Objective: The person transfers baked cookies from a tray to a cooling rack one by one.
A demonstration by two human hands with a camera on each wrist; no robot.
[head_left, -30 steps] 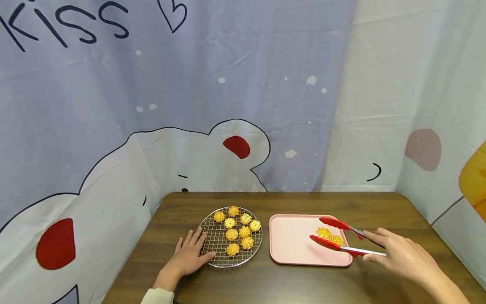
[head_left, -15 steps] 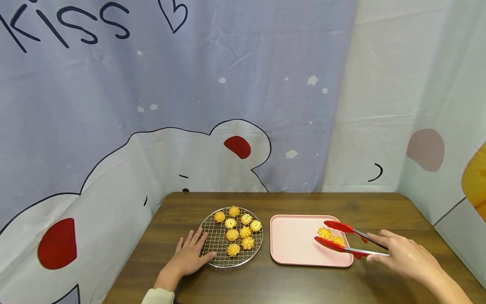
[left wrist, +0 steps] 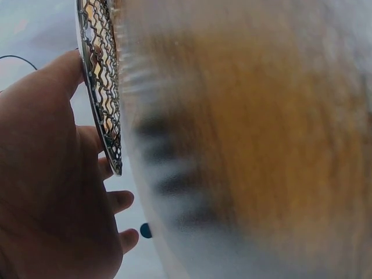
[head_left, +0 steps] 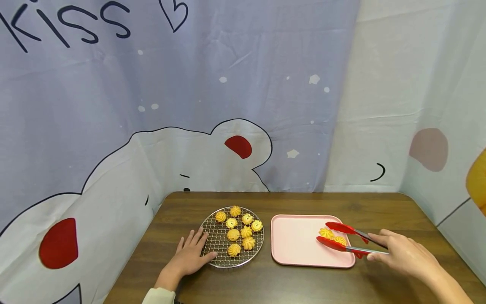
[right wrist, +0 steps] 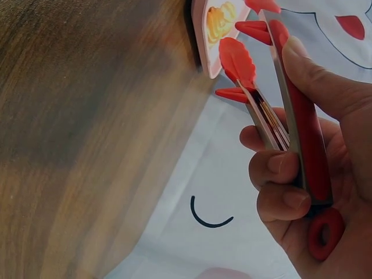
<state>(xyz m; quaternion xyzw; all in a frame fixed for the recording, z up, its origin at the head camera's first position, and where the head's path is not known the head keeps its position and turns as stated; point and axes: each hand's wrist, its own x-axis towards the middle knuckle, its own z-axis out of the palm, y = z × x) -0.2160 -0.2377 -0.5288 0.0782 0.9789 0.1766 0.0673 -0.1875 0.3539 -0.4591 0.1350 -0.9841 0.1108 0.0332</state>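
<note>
My left hand (head_left: 191,252) lies flat on the wooden table (head_left: 303,283), its straight fingers touching the left rim of a round wire rack (head_left: 212,252). The rack carries several yellow swirl cookies (head_left: 247,231). In the left wrist view the left hand (left wrist: 46,192) lies against the mesh of the wire rack (left wrist: 104,116). My right hand (head_left: 383,249) grips red tongs (head_left: 341,228), whose open tips lie either side of two cookies (head_left: 325,232) at the right end of a pink tray (head_left: 294,240). The right wrist view shows the right hand (right wrist: 290,186) curled round the red tongs (right wrist: 302,128), with the pink tray (right wrist: 210,52) and a cookie (right wrist: 220,17) beyond.
A printed curtain (head_left: 228,105) hangs close behind and around the table on three sides. Rack and tray sit side by side near the table's middle, with bare wood in front of them and to the far right.
My right hand has drawn the tongs slightly to the right over the tray, and their tips stand a little closer together. The left hand and rack have not moved.
</note>
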